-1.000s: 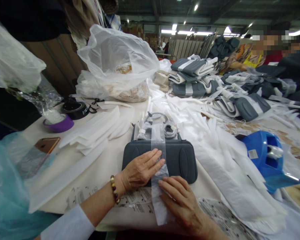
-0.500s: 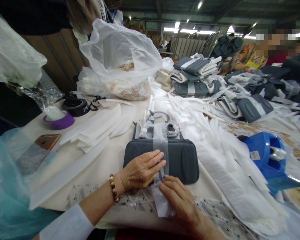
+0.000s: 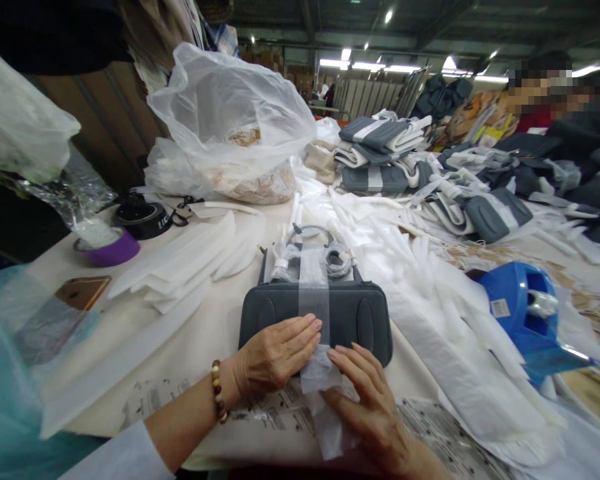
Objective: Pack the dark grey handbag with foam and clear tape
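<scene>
A dark grey zippered case (image 3: 349,323) lies before me, with a translucent white wrapping strip (image 3: 313,287) running down over its middle. The strip's loose tail hangs past the near edge. My left hand (image 3: 275,353) rests on the strip and the case, its fingers stretched out and lying flat. Beside it, my right hand (image 3: 367,407) has its fingertips on the strip near the case's front edge. Its thumb is apart from the fingers, by the loose tail. Behind the case, under the strip, sit a coiled grey cable (image 3: 338,263) and other bagged pieces.
White foam sheets lie left (image 3: 180,257) and right (image 3: 445,333). A blue tape dispenser (image 3: 520,313) stands right. On the left are a phone (image 3: 83,292), a purple tape roll (image 3: 111,251) and a black roll (image 3: 143,220). Wrapped grey cases (image 3: 375,133) pile up behind; a person is at the far right.
My right hand's fingers have spread and moved off their hold on the strip. The left hand stays flat on the case. The whole view has shifted slightly.
</scene>
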`<state>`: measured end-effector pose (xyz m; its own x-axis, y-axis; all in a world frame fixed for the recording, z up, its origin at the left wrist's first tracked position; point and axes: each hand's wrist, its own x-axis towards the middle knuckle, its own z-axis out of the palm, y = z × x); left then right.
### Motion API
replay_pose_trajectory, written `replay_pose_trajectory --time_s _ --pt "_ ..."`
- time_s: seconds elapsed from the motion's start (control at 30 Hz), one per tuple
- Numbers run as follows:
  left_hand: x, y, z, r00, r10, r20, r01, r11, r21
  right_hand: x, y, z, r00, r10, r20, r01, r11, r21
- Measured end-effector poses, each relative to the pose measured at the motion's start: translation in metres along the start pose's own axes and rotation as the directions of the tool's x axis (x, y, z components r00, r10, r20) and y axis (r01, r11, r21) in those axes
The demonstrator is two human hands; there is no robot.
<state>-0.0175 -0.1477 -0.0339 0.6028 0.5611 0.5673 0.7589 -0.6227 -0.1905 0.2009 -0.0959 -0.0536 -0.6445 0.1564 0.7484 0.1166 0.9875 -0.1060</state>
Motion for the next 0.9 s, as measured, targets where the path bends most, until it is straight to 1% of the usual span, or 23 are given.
replay_pose_trajectory --time_s 0.07,0.17,0.33,0.47,0.57,0.63,0.7,0.8,0.9 --pt "0.001 0.001 -0.001 1.000 -0.002 -0.002 0.002 1.000 -0.014 0.004 0.002 0.001 1.000 -0.024 -0.001 0.024 1.000 0.015" --pt "0.003 0.004 -0.002 1.000 -0.004 -0.019 0.004 1.000 -0.023 0.012 0.002 0.004 0.999 -0.036 -0.017 0.037 0.995 0.094" --pt "0.001 0.007 0.000 1.000 0.007 0.005 -0.007 0.999 -0.036 0.017 -0.001 0.009 1.000 -0.005 -0.026 0.010 0.977 0.213" --pt "-0.002 0.005 -0.001 0.998 -0.065 0.025 0.068 0.979 -0.194 0.013 0.001 0.015 0.999 0.030 -0.012 -0.026 0.963 0.268" --pt "0.001 0.000 -0.003 0.985 -0.167 -0.051 0.146 0.947 -0.286 0.010 0.002 0.018 1.000 0.028 0.014 -0.031 0.956 0.290" --pt "0.005 -0.003 -0.001 0.965 -0.245 -0.090 0.214 0.940 -0.267 0.009 0.002 0.018 1.000 0.017 0.021 -0.022 0.953 0.302" --pt "0.011 -0.004 0.002 0.951 -0.292 -0.098 0.272 0.946 -0.176 0.009 0.002 0.017 0.999 -0.003 0.038 -0.009 0.949 0.315" --pt "0.017 -0.004 0.005 0.953 -0.301 -0.042 0.300 0.953 -0.038 0.008 0.000 0.016 0.997 -0.011 0.078 -0.015 0.944 0.330" --pt "0.017 -0.003 0.005 0.953 -0.299 0.048 0.300 0.954 -0.010 0.005 -0.002 0.015 0.997 -0.001 0.081 -0.026 0.942 0.333"
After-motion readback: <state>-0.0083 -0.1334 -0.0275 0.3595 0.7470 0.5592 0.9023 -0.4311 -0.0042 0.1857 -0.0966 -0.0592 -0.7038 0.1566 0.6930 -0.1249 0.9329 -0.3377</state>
